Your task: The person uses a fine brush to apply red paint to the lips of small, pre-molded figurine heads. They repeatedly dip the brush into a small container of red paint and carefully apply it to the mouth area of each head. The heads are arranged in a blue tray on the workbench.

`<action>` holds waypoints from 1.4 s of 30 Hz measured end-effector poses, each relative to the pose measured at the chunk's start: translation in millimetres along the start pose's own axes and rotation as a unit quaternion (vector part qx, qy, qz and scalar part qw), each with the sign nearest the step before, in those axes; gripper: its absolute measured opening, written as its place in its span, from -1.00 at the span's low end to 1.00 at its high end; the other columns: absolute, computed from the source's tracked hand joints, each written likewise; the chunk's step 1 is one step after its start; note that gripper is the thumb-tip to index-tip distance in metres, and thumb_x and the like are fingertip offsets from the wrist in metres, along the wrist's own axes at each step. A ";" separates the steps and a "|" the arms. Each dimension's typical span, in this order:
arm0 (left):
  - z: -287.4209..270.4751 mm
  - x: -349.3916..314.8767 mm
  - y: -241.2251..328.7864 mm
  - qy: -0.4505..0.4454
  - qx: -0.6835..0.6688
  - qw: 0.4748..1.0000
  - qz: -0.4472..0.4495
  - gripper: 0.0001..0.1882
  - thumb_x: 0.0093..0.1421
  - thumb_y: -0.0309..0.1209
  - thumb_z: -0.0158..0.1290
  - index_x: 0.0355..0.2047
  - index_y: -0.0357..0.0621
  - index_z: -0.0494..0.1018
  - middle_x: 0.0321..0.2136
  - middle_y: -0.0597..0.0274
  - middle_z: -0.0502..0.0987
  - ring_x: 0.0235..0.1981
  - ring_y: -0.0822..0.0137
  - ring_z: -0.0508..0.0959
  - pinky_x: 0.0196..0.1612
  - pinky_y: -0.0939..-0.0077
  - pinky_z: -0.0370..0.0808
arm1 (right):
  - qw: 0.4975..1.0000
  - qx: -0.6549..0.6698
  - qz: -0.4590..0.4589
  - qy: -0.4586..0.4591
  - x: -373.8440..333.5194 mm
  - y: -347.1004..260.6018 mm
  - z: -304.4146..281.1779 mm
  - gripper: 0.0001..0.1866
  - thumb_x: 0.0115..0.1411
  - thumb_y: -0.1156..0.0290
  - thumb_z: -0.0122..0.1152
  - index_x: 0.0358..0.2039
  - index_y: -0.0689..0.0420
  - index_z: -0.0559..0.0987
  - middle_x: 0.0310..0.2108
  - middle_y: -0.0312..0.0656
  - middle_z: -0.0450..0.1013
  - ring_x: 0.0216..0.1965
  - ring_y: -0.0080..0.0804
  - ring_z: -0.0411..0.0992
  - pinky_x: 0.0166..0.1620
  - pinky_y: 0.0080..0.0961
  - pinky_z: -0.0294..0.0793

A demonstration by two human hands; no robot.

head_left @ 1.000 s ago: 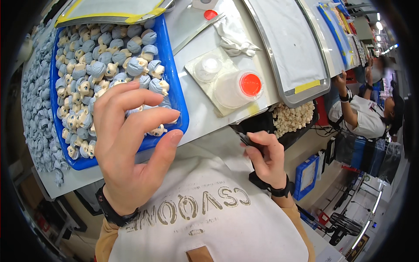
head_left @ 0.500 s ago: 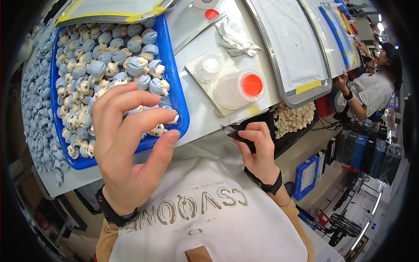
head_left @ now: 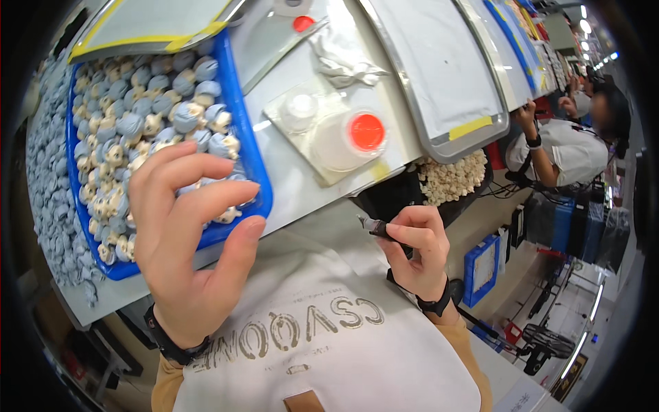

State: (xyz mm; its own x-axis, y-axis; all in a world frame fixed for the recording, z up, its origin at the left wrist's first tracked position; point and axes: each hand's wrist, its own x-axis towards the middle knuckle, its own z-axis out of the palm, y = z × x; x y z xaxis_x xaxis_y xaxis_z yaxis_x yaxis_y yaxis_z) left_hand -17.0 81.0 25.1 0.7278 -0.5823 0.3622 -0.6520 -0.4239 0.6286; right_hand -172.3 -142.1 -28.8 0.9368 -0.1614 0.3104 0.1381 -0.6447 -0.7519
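Note:
My left hand (head_left: 195, 240) is held over the near right corner of a blue tray (head_left: 261, 213), fingers curved and apart, with nothing visible in them. Small doll heads (head_left: 130, 126) with blue-grey hair and pale faces fill that tray. Pinched in my right hand (head_left: 420, 250) is a short dark-handled tool with a pointed metal tip (head_left: 374, 225); its exact kind is unclear. The tip points left, in front of the table edge and above my white apron (head_left: 302, 309).
Blue-grey pieces (head_left: 51, 199) heap left of the tray. Behind stand a clear bottle with a red top (head_left: 336, 147), a crumpled white cloth (head_left: 340, 58) and a lined metal tray (head_left: 446, 69). A dark bin holds pale pieces (head_left: 453, 177). A person (head_left: 573, 147) works at right.
My right hand has moved slightly toward me and right with the tool, whose metal tip now shows more plainly. The table and trays have shifted left in view. My left hand keeps its curved pose.

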 end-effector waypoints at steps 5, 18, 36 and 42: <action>-0.8 6.3 6.8 -0.032 0.006 0.999 0.008 -0.73 -0.04 -0.47 0.09 -0.28 -0.25 0.44 -0.19 0.07 0.42 -0.01 0.01 0.34 0.08 0.20 0.22 | 0.989 0.123 0.020 0.085 17.4 -4.5 -15.7 -0.65 -0.01 0.79 0.15 -0.18 0.30 0.37 -0.27 0.02 0.41 -0.44 -0.43 0.44 -0.40 -0.62 0.46; 19.8 39.4 25.0 -0.146 0.001 0.989 -0.001 -0.35 -0.17 -0.51 0.24 0.01 -0.33 0.33 -0.08 -0.04 0.41 -0.05 0.02 0.39 0.04 0.28 0.28 | 0.832 0.512 0.037 0.210 59.5 -3.4 -31.1 -0.67 0.20 0.58 -0.09 0.00 0.34 0.32 -0.18 0.30 0.40 -0.36 -0.17 0.50 -0.28 -0.39 0.57; 54.2 56.0 13.4 -0.111 -0.075 0.990 -0.039 -0.43 -0.24 -0.63 0.19 -0.09 -0.31 0.43 -0.21 0.00 0.50 -0.33 0.11 0.47 -0.28 0.41 0.40 | 0.966 0.202 -0.059 0.148 80.6 13.0 2.0 -0.67 -0.05 0.65 0.09 -0.19 0.42 0.44 -0.37 0.25 0.45 -0.33 -0.21 0.51 -0.37 -0.53 0.59; 56.5 55.4 12.3 -0.095 -0.065 0.992 -0.043 -0.46 -0.27 -0.60 0.21 -0.15 -0.30 0.45 -0.26 0.03 0.52 -0.41 0.15 0.45 -0.36 0.44 0.38 | 0.967 0.196 0.003 0.161 75.7 -1.0 7.5 -0.76 0.02 0.58 0.12 -0.26 0.36 0.43 -0.35 0.39 0.44 -0.42 -0.17 0.54 -0.47 -0.50 0.61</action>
State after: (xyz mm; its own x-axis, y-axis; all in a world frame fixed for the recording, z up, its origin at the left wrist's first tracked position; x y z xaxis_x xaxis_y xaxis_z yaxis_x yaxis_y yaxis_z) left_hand 3.3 4.3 14.1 0.7176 -0.6740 0.1753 -0.5480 -0.3911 0.7394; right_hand -99.1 -148.1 -8.9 0.7975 -0.4299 0.4232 0.3031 -0.3210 -0.8973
